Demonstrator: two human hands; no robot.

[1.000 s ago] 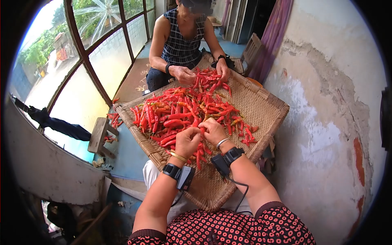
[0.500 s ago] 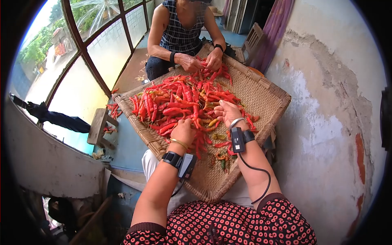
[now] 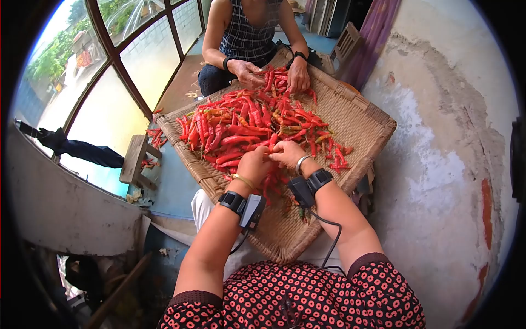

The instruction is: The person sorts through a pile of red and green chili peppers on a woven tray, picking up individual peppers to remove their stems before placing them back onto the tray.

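Observation:
A heap of red chili peppers (image 3: pixel 241 130), with a few orange and greenish ones among them, lies in a large woven basket tray (image 3: pixel 359 118). My left hand (image 3: pixel 255 166) is closed at the near side of the heap, its fingertips pinching a red chili pepper. Close against it, my right hand (image 3: pixel 291 155) is closed as well, thumb and fingers together on the same pepper. Most of that pepper is hidden behind my fingers. Under my hands, more peppers show in the near part of the tray.
Across the tray sits another person (image 3: pixel 252 33), both hands among the peppers at the far corner. To the left stand a small wooden stool (image 3: pixel 133 159) and a dark folded umbrella (image 3: pixel 90 152). A worn plaster wall (image 3: pixel 427 142) rises on the right.
My right hand has moved left to meet my left hand, which has shifted slightly right and up. The other person's hands have moved apart.

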